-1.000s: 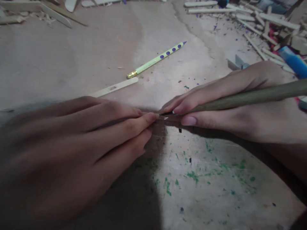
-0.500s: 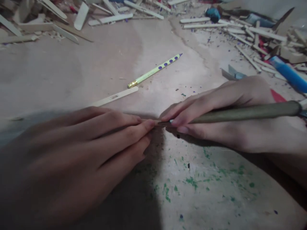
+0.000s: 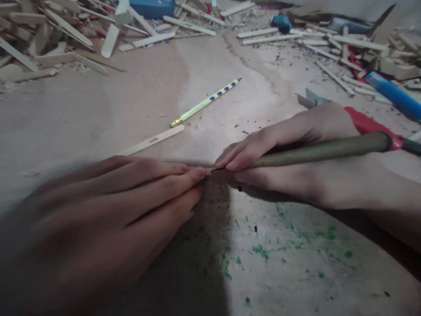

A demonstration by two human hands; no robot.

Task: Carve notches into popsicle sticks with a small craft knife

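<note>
My left hand [image 3: 131,206] lies low over the table with its fingers together, pinning a thin wooden stick [image 3: 208,171] whose short end shows past the fingertips. My right hand [image 3: 289,158] is closed in a pen-like grip round a tool with a round, greenish-brown handle [image 3: 325,149]. The tool's narrow dark tip meets the stick just beside my left fingertips; its exact kind is not clear. Beyond my left hand rests a flat craft stick [image 3: 154,139] with a dark mark. A pale yellow-green pencil [image 3: 204,104] with purple dots lies farther off.
Cutters or pliers with grey jaws [image 3: 314,100] and red handles [image 3: 370,122] lie behind my right hand. Piles of craft sticks [image 3: 148,41] and shavings line the far side. A blue object [image 3: 393,94] is at right. Green specks [image 3: 261,251] mark the tabletop [image 3: 289,281].
The view has shifted slightly, showing more of the far pile and the red handles. The tool's tip has moved a little along the stick, and its handle is tilted more. Both hands keep their grips.
</note>
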